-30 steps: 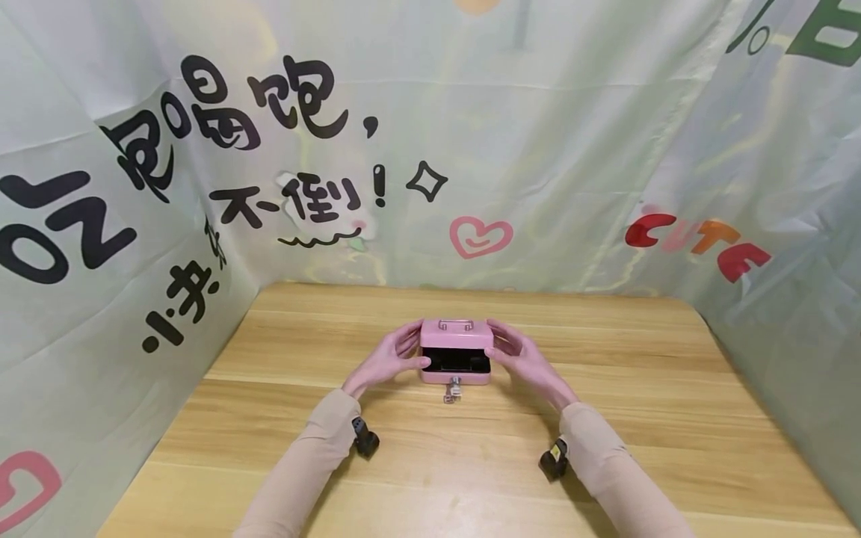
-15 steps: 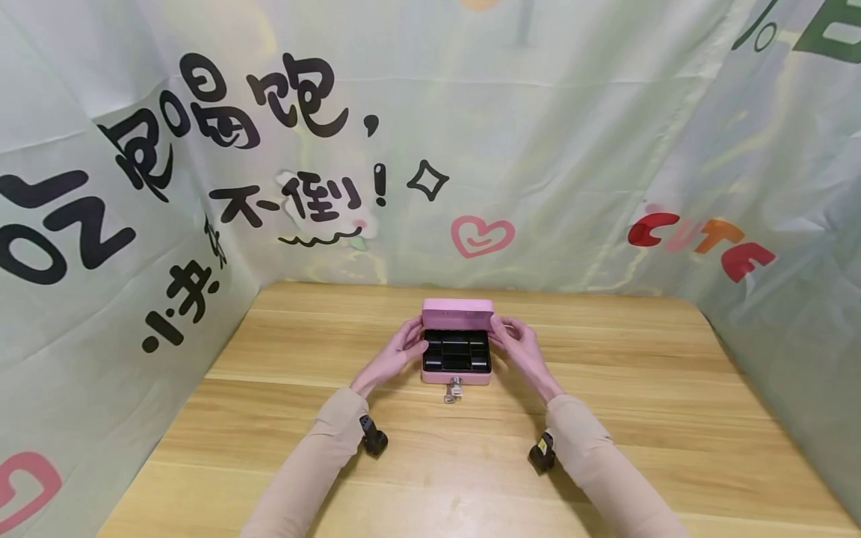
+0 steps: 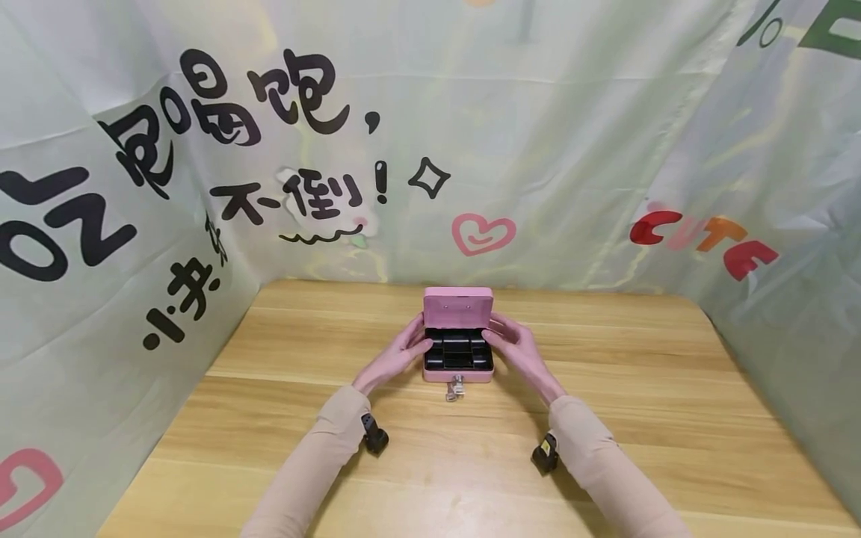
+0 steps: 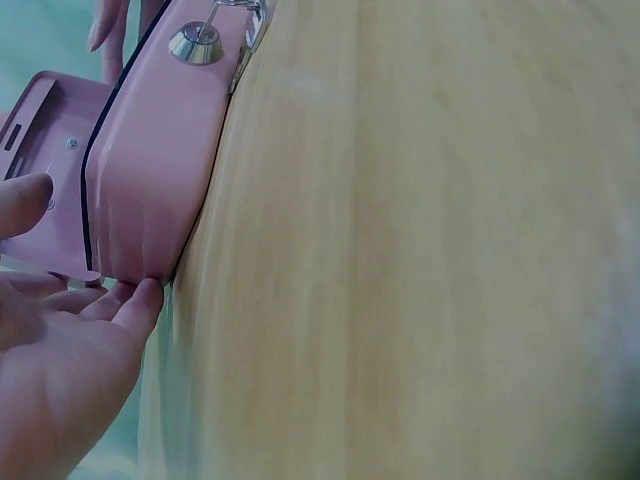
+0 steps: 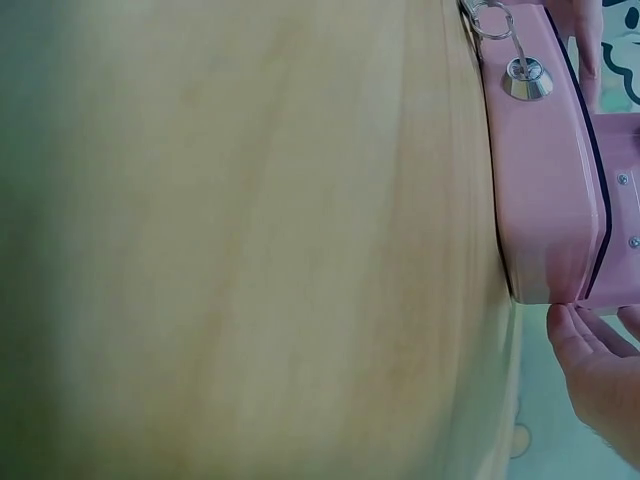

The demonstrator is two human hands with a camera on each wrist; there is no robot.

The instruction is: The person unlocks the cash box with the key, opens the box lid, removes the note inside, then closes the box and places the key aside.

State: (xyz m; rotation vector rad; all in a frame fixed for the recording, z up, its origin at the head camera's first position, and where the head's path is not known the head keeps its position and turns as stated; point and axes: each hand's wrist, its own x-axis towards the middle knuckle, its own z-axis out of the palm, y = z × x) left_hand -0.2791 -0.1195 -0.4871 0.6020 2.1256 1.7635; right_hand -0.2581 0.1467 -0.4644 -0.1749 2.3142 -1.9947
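Printed fabric backdrop behind wood-grain table; pink cash box near far edge, lid raised. Left hand, right hand unclenched, touching opposite sides, presumably steadying box.

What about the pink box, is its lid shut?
No: the head view shows the lid tipped up at the back of the box, with the black tray uncovered.

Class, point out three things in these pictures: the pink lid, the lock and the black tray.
Lid [image 3: 458, 310]: head view, middle of its inner face.
Lock [image 4: 196, 46]: left wrist view, its silvery body.
Tray [image 3: 458, 347]: head view, its middle section.
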